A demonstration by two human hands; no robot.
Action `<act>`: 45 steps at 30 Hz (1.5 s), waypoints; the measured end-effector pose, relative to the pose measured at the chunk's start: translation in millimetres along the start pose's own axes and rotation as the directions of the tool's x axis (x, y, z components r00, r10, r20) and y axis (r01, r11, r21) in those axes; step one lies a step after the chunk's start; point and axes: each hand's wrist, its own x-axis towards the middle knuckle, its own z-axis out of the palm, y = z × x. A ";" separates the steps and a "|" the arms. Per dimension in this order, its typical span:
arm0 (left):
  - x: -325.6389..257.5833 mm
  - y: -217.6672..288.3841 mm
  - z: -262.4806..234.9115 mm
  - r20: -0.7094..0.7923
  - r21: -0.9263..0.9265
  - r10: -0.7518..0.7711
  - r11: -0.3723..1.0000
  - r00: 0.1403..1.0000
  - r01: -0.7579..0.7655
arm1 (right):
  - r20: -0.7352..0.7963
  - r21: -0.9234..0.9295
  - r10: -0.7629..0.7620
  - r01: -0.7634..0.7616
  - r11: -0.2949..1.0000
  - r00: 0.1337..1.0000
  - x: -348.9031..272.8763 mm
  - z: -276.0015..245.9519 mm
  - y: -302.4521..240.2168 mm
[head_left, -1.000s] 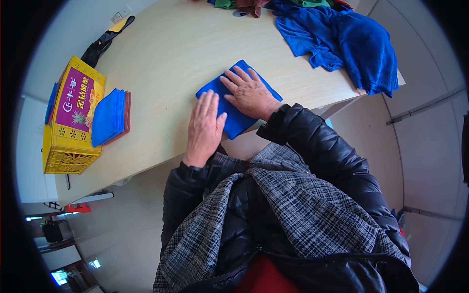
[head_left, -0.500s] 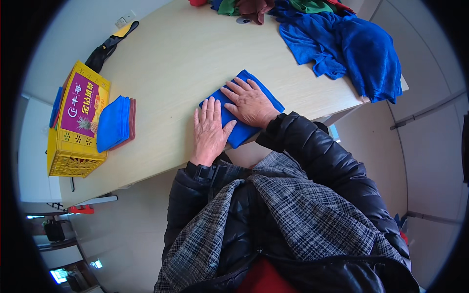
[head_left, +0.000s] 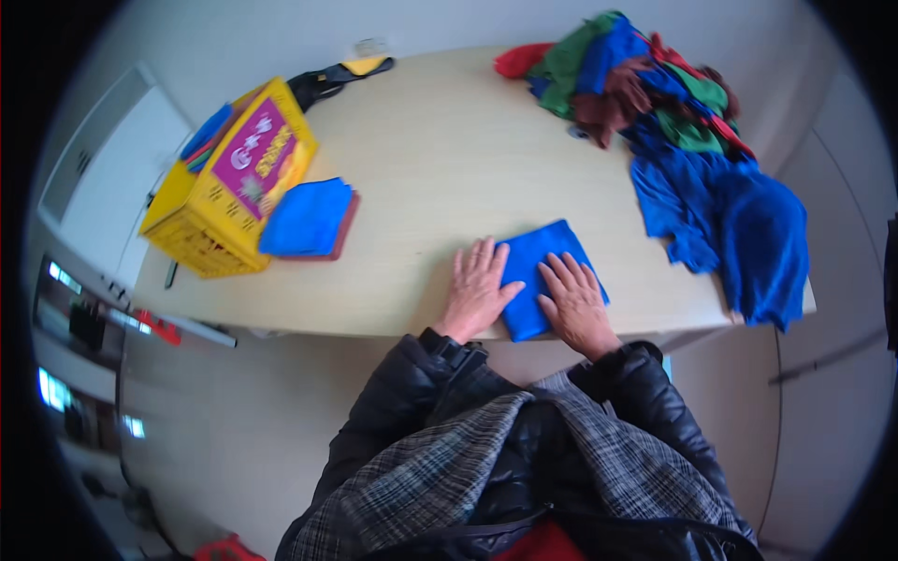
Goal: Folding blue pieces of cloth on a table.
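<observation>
A folded blue cloth (head_left: 526, 257) lies flat at the near edge of the table. My left hand (head_left: 475, 288) is open along its left side, fingers stretched forward, the thumb reaching onto the cloth. On the right part of the cloth rests my right hand (head_left: 574, 304), palm down with fingers out. Neither hand grips anything. Farther left, a small stack of folded cloths, a blue cloth (head_left: 307, 217) over a reddish-brown cloth (head_left: 348, 224), lies against a yellow crate.
The yellow plastic crate (head_left: 201, 229) holds folded cloths. Behind it lies a black and yellow item (head_left: 337, 77). A heap of loose blue, green, red and brown cloths (head_left: 645, 84) fills the back right, and one blue cloth (head_left: 762, 234) hangs over the table's (head_left: 421, 150) right edge.
The view has shifted, so the table, crate and far heap sit differently in the picture. My right hand has drawn back toward the near edge of the cloth, and both hands remain flat.
</observation>
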 end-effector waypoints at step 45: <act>13.7 35.5 22.5 -0.083 -0.107 0.135 0.984 0.987 -0.143 | -0.022 -0.086 0.105 -0.106 0.991 0.994 17.8 22.2 16.7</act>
